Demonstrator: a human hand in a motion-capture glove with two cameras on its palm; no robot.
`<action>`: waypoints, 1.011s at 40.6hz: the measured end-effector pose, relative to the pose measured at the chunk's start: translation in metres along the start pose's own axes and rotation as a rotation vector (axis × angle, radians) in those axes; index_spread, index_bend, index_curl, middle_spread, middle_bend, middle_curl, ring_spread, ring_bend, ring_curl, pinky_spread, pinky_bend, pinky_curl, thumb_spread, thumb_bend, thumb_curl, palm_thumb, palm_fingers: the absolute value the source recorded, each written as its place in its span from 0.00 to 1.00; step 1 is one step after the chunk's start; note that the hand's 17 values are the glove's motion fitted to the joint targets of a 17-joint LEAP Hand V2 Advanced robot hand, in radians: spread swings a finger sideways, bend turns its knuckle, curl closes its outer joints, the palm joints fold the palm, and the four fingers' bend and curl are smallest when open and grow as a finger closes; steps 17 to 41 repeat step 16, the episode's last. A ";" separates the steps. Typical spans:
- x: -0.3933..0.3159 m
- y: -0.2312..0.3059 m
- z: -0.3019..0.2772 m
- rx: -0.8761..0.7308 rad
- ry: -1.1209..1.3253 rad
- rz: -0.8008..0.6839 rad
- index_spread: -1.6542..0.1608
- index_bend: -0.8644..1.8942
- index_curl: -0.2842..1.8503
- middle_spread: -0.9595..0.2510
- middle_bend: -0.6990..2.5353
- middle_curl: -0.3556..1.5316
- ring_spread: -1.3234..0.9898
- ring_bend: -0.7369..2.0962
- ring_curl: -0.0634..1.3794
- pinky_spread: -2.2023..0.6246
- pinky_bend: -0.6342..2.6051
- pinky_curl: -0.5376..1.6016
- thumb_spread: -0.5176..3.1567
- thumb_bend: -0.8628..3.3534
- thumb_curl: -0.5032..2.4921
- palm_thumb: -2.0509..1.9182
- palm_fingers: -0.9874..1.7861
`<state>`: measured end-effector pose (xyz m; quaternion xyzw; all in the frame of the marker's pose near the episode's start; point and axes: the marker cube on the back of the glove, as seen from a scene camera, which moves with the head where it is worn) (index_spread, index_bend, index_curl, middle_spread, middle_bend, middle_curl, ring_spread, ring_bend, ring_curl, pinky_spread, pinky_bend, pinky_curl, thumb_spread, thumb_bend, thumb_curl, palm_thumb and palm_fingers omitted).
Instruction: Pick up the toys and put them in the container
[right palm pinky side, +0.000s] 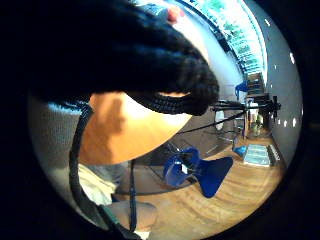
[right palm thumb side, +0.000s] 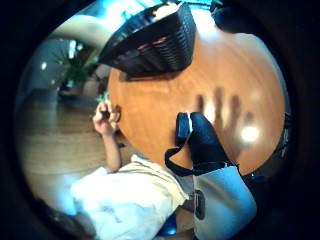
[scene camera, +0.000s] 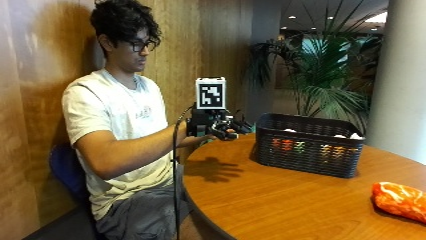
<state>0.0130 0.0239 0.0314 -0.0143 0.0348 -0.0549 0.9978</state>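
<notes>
Nearest the camera, on the table's (scene camera: 286, 200) front edge at the far right, lies an orange toy (scene camera: 401, 199), soft and crinkly looking, partly cut off by the view's edge. It's well apart from everything else & prob. the next pick, tho that's a guess.

Mid-table sits the basket (scene camera: 310, 145), dark w/ slatted sides; colourful bits show thru the slats and pale things poke above the rim, so some toys seem to be in already.

Farther back, the gloved right hand (scene camera: 223, 127) hovers above the table just beside the basket's near end. Fingers look spread & relaxed, nothing held; the shadow on the wood below shows splayed fingers too. The thumb side palm view has bare tabletop under the palm w/ the basket beyond.

To do it well: reach across past the basket's front to the orange toy, come down from above, pinch mid-body since soft stuff sags, lift clear of the rim, then let go over the middle.
</notes>
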 end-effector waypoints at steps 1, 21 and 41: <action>0.003 0.000 0.001 0.003 0.030 -0.013 0.74 0.40 0.38 0.81 0.26 0.34 0.58 0.36 0.34 0.80 0.49 0.40 0.52 0.20 0.30 0.58 0.35; -0.009 -0.001 -0.004 0.005 -0.083 0.025 0.74 0.40 0.38 0.81 0.27 0.33 0.58 0.36 0.34 0.80 0.49 0.40 0.52 0.20 0.30 0.58 0.35; -0.009 -0.001 -0.004 0.005 -0.083 0.025 0.74 0.40 0.38 0.81 0.27 0.33 0.58 0.36 0.34 0.80 0.49 0.40 0.52 0.20 0.30 0.58 0.35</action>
